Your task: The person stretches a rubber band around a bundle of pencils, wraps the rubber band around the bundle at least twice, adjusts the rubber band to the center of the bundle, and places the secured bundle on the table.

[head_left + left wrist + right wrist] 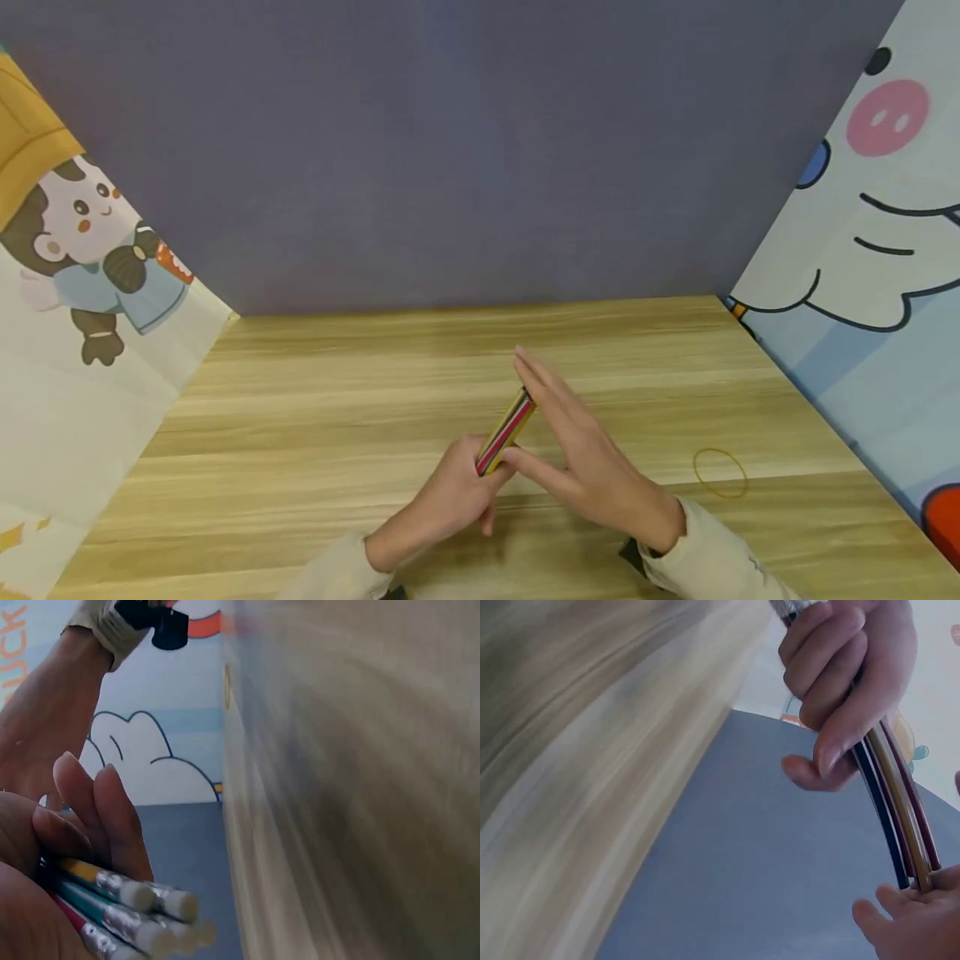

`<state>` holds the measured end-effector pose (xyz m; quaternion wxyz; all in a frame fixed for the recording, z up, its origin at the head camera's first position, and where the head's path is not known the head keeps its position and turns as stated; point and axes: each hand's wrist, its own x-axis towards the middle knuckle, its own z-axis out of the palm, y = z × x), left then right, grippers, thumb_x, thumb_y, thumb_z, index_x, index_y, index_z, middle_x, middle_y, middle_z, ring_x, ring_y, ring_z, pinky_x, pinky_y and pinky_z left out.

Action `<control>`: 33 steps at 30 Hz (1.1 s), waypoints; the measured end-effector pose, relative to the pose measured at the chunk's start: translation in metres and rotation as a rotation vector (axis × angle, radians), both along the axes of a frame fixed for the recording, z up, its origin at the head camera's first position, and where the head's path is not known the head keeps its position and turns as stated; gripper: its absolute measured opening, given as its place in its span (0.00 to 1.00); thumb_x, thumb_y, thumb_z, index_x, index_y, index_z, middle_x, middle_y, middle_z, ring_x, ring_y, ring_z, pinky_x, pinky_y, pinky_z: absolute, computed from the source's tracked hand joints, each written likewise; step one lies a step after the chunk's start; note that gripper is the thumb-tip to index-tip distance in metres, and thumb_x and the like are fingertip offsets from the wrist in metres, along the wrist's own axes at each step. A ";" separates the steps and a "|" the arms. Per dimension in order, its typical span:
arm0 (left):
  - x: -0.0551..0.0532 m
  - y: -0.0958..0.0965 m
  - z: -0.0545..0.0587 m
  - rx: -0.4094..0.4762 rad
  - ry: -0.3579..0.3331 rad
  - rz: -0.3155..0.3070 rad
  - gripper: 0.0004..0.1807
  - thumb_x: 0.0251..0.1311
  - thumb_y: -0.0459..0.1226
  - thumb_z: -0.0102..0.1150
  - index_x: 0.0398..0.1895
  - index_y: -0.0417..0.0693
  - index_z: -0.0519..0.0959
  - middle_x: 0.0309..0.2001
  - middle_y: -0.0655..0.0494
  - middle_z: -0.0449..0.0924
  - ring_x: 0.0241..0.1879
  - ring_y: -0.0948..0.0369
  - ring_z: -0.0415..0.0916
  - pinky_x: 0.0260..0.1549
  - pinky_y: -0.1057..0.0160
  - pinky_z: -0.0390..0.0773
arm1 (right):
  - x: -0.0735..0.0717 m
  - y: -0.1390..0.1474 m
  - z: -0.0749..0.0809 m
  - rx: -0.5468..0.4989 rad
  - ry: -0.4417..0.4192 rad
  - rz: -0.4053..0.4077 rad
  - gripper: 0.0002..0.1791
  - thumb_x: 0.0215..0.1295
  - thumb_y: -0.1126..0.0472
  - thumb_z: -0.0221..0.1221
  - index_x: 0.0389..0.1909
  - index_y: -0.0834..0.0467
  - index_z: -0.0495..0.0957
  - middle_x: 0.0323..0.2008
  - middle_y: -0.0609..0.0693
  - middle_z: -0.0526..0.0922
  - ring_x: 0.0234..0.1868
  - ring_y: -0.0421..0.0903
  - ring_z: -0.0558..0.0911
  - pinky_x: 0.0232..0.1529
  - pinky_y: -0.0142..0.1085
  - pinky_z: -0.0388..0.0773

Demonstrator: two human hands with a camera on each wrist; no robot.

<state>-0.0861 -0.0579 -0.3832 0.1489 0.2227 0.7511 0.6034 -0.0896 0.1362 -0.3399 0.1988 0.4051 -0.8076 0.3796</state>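
Observation:
A bundle of several coloured pencils is held tilted above the wooden table. My left hand grips its lower end with curled fingers. My right hand lies flat with straight fingers against the bundle's upper end, its thumb near my left hand. In the left wrist view the pencils' eraser ends stick out below my left fingers. The right wrist view shows my left hand wrapped round the pencils, whose far tips meet my right palm.
A thin yellow rubber band lies on the table to the right of my hands. A grey-purple panel closes the back. Cartoon-printed panels stand at the left and right.

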 end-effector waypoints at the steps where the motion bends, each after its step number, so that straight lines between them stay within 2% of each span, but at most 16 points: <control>1: -0.001 -0.001 0.000 -0.028 0.019 0.004 0.12 0.73 0.41 0.55 0.39 0.41 0.82 0.12 0.60 0.65 0.05 0.45 0.71 0.03 0.70 0.68 | 0.000 0.001 -0.001 0.009 -0.033 0.006 0.44 0.73 0.46 0.57 0.79 0.60 0.47 0.78 0.56 0.50 0.77 0.56 0.54 0.76 0.39 0.50; 2: -0.002 -0.002 0.000 -0.058 0.037 0.012 0.12 0.73 0.41 0.55 0.38 0.42 0.82 0.11 0.58 0.66 0.06 0.46 0.72 0.03 0.69 0.69 | 0.000 0.001 -0.003 0.018 -0.067 0.009 0.44 0.73 0.49 0.58 0.79 0.58 0.46 0.79 0.54 0.49 0.77 0.54 0.53 0.76 0.39 0.51; 5: -0.006 -0.004 -0.001 -0.119 0.079 0.044 0.13 0.72 0.42 0.55 0.34 0.42 0.80 0.14 0.54 0.70 0.05 0.56 0.72 0.03 0.65 0.72 | -0.003 -0.001 -0.008 0.044 -0.137 -0.002 0.44 0.72 0.55 0.59 0.80 0.54 0.45 0.78 0.51 0.50 0.77 0.52 0.55 0.75 0.44 0.56; 8: -0.009 -0.006 -0.004 -0.167 0.108 0.060 0.14 0.73 0.39 0.54 0.30 0.40 0.77 0.15 0.52 0.71 0.04 0.62 0.71 0.03 0.62 0.72 | -0.007 0.000 -0.011 0.064 -0.195 -0.020 0.41 0.73 0.56 0.58 0.80 0.49 0.47 0.77 0.48 0.55 0.76 0.49 0.58 0.73 0.48 0.60; 10: -0.011 -0.007 -0.005 -0.204 0.134 0.066 0.14 0.73 0.36 0.53 0.27 0.39 0.75 0.15 0.54 0.70 0.04 0.63 0.71 0.02 0.63 0.71 | -0.010 0.003 -0.012 0.060 -0.202 -0.043 0.36 0.74 0.56 0.58 0.78 0.48 0.54 0.74 0.46 0.61 0.73 0.47 0.63 0.70 0.47 0.65; 13: -0.013 -0.008 -0.007 -0.268 0.162 0.063 0.15 0.72 0.34 0.54 0.24 0.39 0.72 0.12 0.56 0.68 0.04 0.64 0.71 0.01 0.66 0.69 | -0.016 0.006 -0.013 -0.006 -0.181 -0.051 0.27 0.71 0.61 0.60 0.70 0.52 0.69 0.65 0.47 0.75 0.63 0.43 0.76 0.61 0.42 0.76; 15: -0.014 -0.009 -0.007 -0.292 0.167 0.055 0.14 0.71 0.33 0.55 0.24 0.39 0.72 0.12 0.53 0.71 0.04 0.64 0.71 0.01 0.67 0.69 | -0.019 0.008 -0.014 -0.053 -0.147 -0.059 0.23 0.68 0.63 0.62 0.63 0.54 0.76 0.58 0.49 0.81 0.55 0.42 0.81 0.55 0.37 0.80; 17: -0.015 -0.010 -0.007 -0.293 0.149 0.049 0.13 0.71 0.34 0.56 0.26 0.37 0.74 0.15 0.48 0.74 0.04 0.63 0.72 0.01 0.64 0.70 | -0.020 0.011 -0.014 -0.078 -0.142 -0.069 0.22 0.67 0.65 0.63 0.62 0.55 0.77 0.57 0.49 0.82 0.53 0.42 0.82 0.53 0.36 0.81; 19: -0.017 -0.012 -0.008 -0.268 0.105 0.047 0.11 0.71 0.35 0.56 0.30 0.37 0.77 0.16 0.46 0.75 0.04 0.61 0.73 0.03 0.58 0.73 | -0.019 0.017 -0.016 -0.062 -0.158 -0.110 0.24 0.67 0.63 0.64 0.64 0.52 0.75 0.60 0.47 0.80 0.57 0.43 0.80 0.56 0.38 0.79; 22: -0.019 -0.016 -0.010 -0.196 -0.011 0.017 0.12 0.71 0.37 0.57 0.37 0.35 0.81 0.15 0.47 0.73 0.06 0.59 0.75 0.07 0.51 0.78 | -0.014 0.036 -0.021 -0.002 -0.209 -0.203 0.28 0.68 0.59 0.63 0.68 0.47 0.71 0.65 0.45 0.74 0.62 0.45 0.76 0.58 0.44 0.77; 24: -0.021 -0.018 -0.011 -0.135 -0.109 -0.020 0.14 0.72 0.39 0.56 0.44 0.34 0.82 0.12 0.48 0.72 0.07 0.58 0.76 0.10 0.51 0.80 | -0.012 0.054 -0.026 0.050 -0.247 -0.275 0.28 0.69 0.56 0.62 0.69 0.44 0.70 0.67 0.44 0.71 0.64 0.46 0.73 0.59 0.49 0.75; 26: -0.022 -0.021 -0.013 -0.064 -0.202 -0.060 0.16 0.73 0.39 0.54 0.51 0.34 0.80 0.15 0.46 0.77 0.10 0.56 0.79 0.11 0.55 0.81 | -0.011 0.074 -0.033 0.083 -0.289 -0.323 0.27 0.70 0.56 0.62 0.68 0.46 0.70 0.68 0.47 0.70 0.66 0.50 0.71 0.59 0.53 0.74; 27: -0.023 -0.021 -0.013 -0.021 -0.244 -0.077 0.18 0.73 0.39 0.54 0.55 0.33 0.78 0.19 0.44 0.80 0.12 0.56 0.80 0.11 0.57 0.81 | -0.011 0.085 -0.036 0.089 -0.338 -0.333 0.26 0.71 0.55 0.61 0.68 0.47 0.71 0.68 0.49 0.70 0.67 0.52 0.71 0.60 0.55 0.73; 29: -0.025 -0.022 -0.015 0.079 -0.334 -0.106 0.21 0.74 0.39 0.52 0.63 0.35 0.73 0.32 0.39 0.85 0.18 0.55 0.84 0.11 0.62 0.80 | -0.012 0.109 -0.041 0.068 -0.502 -0.290 0.25 0.73 0.54 0.59 0.68 0.50 0.71 0.69 0.53 0.68 0.67 0.57 0.70 0.60 0.55 0.74; 31: -0.025 -0.022 -0.017 0.178 -0.414 -0.141 0.24 0.75 0.40 0.51 0.69 0.38 0.68 0.44 0.35 0.84 0.24 0.53 0.86 0.11 0.66 0.79 | -0.013 0.133 -0.045 0.025 -0.668 -0.247 0.24 0.74 0.54 0.57 0.68 0.54 0.70 0.70 0.58 0.67 0.66 0.62 0.71 0.58 0.52 0.76; 33: -0.026 -0.021 -0.019 0.242 -0.480 -0.163 0.26 0.75 0.42 0.51 0.71 0.41 0.66 0.46 0.35 0.83 0.25 0.54 0.86 0.11 0.67 0.78 | -0.015 0.156 -0.047 0.004 -0.790 -0.222 0.25 0.75 0.54 0.55 0.69 0.57 0.68 0.70 0.62 0.66 0.65 0.67 0.71 0.56 0.52 0.78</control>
